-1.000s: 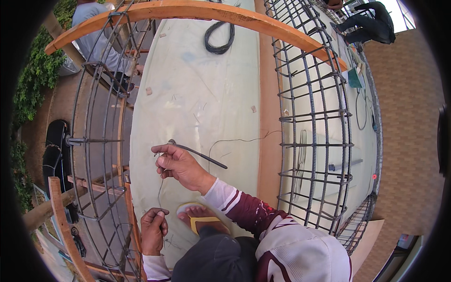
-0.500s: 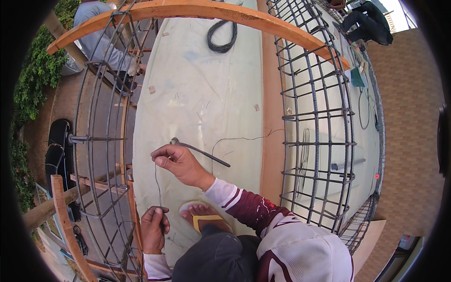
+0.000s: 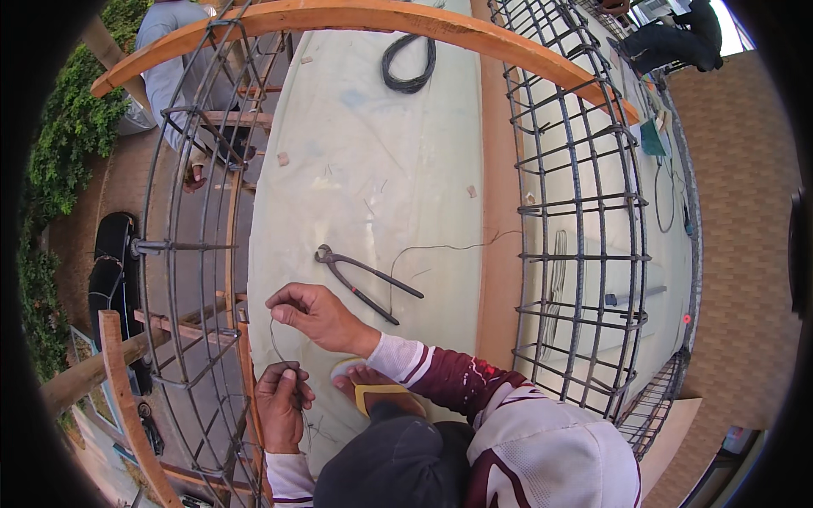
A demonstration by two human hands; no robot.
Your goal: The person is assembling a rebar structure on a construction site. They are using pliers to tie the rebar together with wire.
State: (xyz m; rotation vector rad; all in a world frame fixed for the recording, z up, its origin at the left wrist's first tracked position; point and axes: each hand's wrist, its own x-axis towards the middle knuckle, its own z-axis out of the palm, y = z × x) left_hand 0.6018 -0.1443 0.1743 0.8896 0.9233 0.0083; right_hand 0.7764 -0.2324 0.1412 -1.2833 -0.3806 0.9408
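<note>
A thin tie wire runs between my two hands, bowed outward. My right hand pinches its upper end between thumb and forefinger. My left hand is closed on the wire lower down, and a loose tail hangs below its fingers. Just beyond my right hand, a pair of dark end-cutting pincers lies with its handles spread on the pale sheet. Another long wire curls from near the pincer handles toward the right-hand bar cage.
Rebar cages stand on the left and right. An orange timber crosses at the far end, by a coil of black wire. A person in grey is beyond the left cage. My sandalled foot rests on the sheet.
My right hand has come down nearer to my left, bending the wire between them. The pincers, partly covered before, now show whole. The person at left has lowered a hand.
</note>
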